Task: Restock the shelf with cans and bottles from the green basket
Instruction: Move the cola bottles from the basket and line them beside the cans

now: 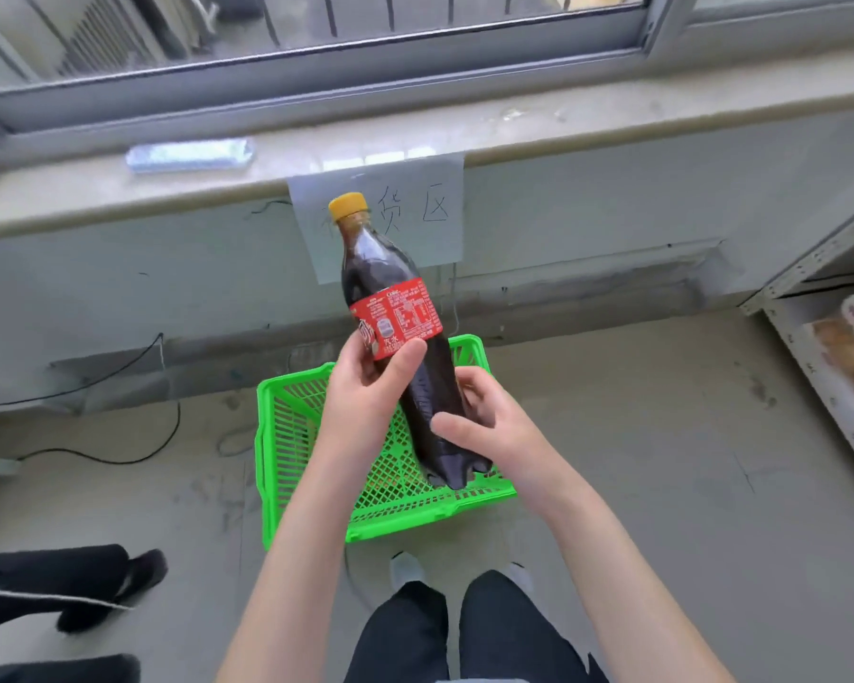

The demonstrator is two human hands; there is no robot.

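A dark cola bottle with a yellow cap and a red label is held up above the green basket, tilted with its cap away from me. My left hand grips it at the label, thumb across the front. My right hand grips the lower body near the base. The basket sits on the concrete floor below; the parts of its inside that show hold nothing, and my arms hide the rest.
A metal shelf with packaged goods stands at the right edge. A paper sign hangs from the window ledge ahead. Black cables lie on the floor at left. Another person's legs and shoe are at lower left; my own legs are below.
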